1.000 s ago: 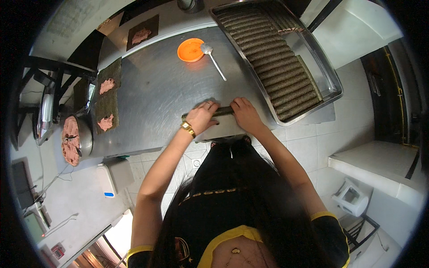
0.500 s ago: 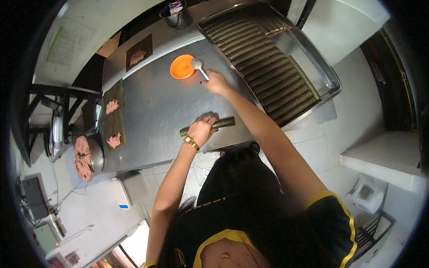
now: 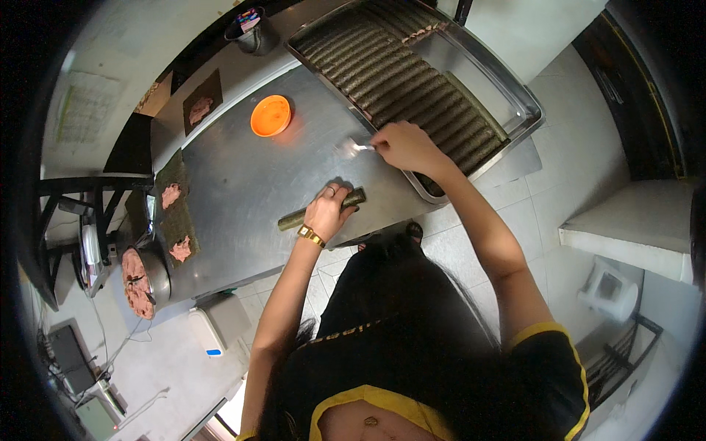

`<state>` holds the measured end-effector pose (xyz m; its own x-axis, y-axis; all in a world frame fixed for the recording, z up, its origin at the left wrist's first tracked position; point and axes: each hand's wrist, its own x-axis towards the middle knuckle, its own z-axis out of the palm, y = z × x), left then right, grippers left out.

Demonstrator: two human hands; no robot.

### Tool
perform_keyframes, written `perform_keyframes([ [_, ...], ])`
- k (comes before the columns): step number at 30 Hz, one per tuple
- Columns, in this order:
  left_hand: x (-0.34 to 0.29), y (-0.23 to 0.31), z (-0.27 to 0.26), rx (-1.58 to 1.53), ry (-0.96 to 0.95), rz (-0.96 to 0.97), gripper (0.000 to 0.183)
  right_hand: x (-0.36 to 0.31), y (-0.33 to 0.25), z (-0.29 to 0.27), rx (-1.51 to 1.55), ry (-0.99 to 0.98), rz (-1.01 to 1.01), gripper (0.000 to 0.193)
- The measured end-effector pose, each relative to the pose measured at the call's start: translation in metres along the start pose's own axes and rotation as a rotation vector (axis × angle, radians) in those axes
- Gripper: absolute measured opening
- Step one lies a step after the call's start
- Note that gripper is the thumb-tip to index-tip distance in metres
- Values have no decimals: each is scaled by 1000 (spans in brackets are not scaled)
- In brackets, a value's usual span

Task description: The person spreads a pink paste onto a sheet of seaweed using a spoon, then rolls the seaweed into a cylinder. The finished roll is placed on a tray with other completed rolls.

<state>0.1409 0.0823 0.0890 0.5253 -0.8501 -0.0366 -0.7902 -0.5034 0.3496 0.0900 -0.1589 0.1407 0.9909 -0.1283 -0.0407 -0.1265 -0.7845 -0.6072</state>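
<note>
White tiled floor (image 3: 507, 195) spreads to the right and below as I look down through the head camera. Over it, a metal table (image 3: 235, 173) runs across the middle of my view. Along its far right side I see a big metal tray (image 3: 467, 66), set at a slant and mostly filled with dark rolls (image 3: 397, 81) lying side by side. At the table's left end lie dark sheets (image 3: 171, 175), with two lumps of pink filling (image 3: 180, 249) on them. One more sheet (image 3: 193, 92), also with a pink lump, lies on the pale ledge beyond the table. Just beside the table's left end I find a metal bowl (image 3: 161, 283) of pink mix, and at the top a dark bucket (image 3: 254, 42).

I have the right hand (image 3: 408, 149) near the tray's closest corner, fingers closed around a handle. The left hand (image 3: 328, 212) is half curled, palm down over the middle of a single roll (image 3: 292, 220); this lies slantwise on the table near its front edge, both ends showing. Farther back stands a small orange bowl (image 3: 271, 133). The spoon (image 3: 347, 149) in the right hand is blurred, its head pointing left over the table; I cannot tell whether it touches. Smallest are a gold watch (image 3: 311, 235) on the left wrist and a ring (image 3: 331, 190).
</note>
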Motion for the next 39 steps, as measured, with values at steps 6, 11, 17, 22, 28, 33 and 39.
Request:
perform_keyframes([
  [6, 3, -6, 7, -30, 16, -11, 34, -38, -31, -1, -210, -235, 100, 23],
  [11, 1, -4, 7, -21, 31, -23, 32, -33, -43, 14, -267, -195, 73, 25],
  [17, -2, -6, 7, -71, 38, -24, 32, -35, -58, 3, -335, -241, 149, 27],
  [22, -2, -5, 10, -121, 70, -37, 32, -35, -58, 15, -372, -246, 167, 27],
  [28, 1, -14, 16, -112, 25, 23, 36, -25, -73, 13, -379, -261, 100, 27],
  [33, 0, -9, 6, -89, -70, -71, 39, -5, -86, -15, -326, -273, 207, 27],
  [39, -12, -18, 23, -131, 47, -68, 44, 51, -137, -17, -417, -247, -108, 33],
])
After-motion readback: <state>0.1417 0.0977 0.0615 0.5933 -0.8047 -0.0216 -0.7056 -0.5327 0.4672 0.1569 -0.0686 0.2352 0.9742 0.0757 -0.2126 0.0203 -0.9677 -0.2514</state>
